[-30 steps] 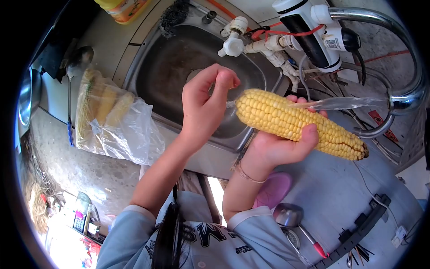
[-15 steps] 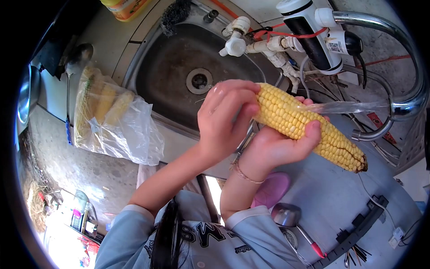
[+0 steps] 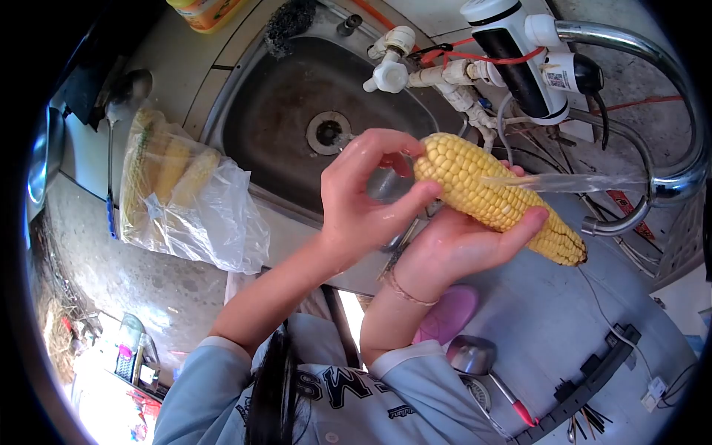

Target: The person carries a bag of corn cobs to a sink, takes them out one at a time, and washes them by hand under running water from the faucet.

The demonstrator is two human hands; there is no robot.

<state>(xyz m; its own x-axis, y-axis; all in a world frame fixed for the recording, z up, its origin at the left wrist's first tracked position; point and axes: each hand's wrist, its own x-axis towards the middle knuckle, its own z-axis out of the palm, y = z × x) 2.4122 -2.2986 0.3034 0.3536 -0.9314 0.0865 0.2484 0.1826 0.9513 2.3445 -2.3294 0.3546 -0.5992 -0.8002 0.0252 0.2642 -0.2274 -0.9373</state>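
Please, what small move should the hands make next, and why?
Probably the right hand should turn the corn a little: the water stream meets the side facing the camera, while the left hand is only at one end.

The left forearm (image 3: 289, 282) slants toward 1 o'clock, and its left hand (image 3: 350, 196) shows a wet sheen, index finger arched over toward 3 o'clock and left thumb (image 3: 417, 200) pointing to 2, parted in a loose curve. At 4 o'clock from it, the right hand (image 3: 458, 246) keeps a closed grip, right thumb (image 3: 526, 226) toward 2 o'clock; the right forearm (image 3: 404, 308) angles toward 1.
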